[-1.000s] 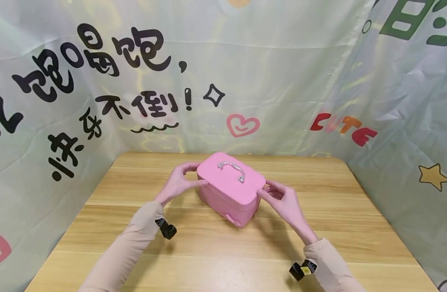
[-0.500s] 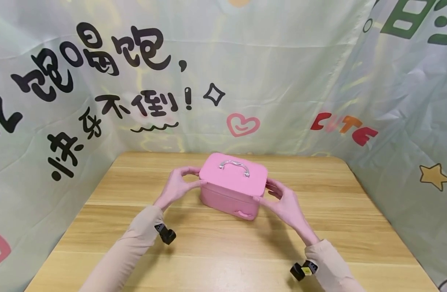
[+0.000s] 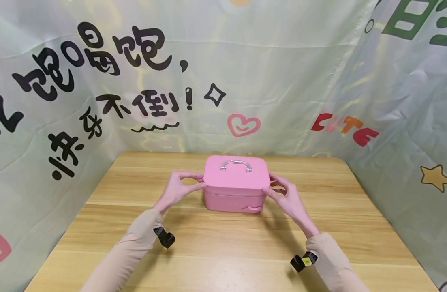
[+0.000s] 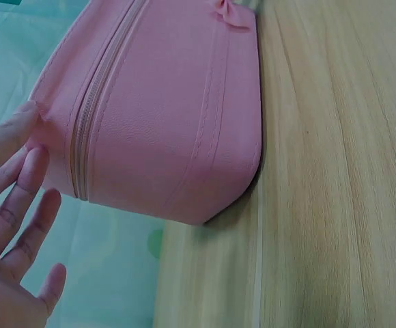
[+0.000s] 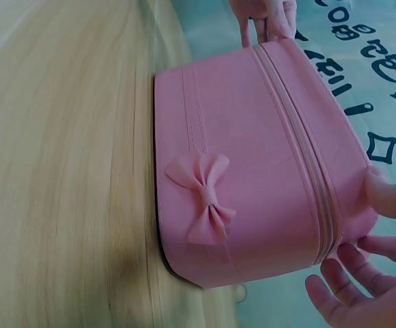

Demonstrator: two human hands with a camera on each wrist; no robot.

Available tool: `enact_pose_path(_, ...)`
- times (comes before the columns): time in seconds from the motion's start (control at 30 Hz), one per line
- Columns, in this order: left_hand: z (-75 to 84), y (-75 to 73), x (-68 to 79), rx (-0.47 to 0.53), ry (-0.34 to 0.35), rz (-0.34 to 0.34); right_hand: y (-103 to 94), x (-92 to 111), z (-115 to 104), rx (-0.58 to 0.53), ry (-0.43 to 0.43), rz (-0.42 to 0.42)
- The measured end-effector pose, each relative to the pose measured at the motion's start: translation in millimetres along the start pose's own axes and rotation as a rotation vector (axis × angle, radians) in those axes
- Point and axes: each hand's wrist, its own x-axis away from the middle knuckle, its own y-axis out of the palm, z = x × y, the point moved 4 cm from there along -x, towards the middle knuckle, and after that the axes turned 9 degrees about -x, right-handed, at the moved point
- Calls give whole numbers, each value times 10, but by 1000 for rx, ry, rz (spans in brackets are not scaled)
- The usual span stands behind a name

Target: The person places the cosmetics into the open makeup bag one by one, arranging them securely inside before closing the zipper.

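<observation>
A pink cosmetic case (image 3: 236, 174) stands on the table with its lid down and its front toward me. On top is a silver handle (image 3: 236, 162). In the right wrist view a pink bow (image 5: 205, 197) decorates the lower front, and a zipper (image 5: 307, 171) runs below the lid. My left hand (image 3: 176, 188) grips the lid's left end, thumb at the front corner and fingers along the side. At the right end, my right hand (image 3: 287, 198) holds the other corner the same way, its lower fingers spread beside the case in the right wrist view.
The wooden table (image 3: 216, 251) carries the case near its back edge. Behind and beside it hangs a pale printed cloth (image 3: 281, 81) with lettering, a heart and a star. Each beige sleeve (image 3: 126, 247) bears a small black camera (image 3: 165, 237) at the wrist.
The case has turned on the table from a slanted position until its front faces me squarely. Both hands have stayed at its ends, shifting slightly with it.
</observation>
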Motion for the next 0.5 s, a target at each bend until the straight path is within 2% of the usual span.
enact_pose_path(0.3, 18, 21, 5, 23, -1, 3, -20, -25, 21, 2, 1, -4)
enact_pose_path(0.5, 8, -5, 31, -1, -2, -1, -42, -31, 55, 1, -15, -28)
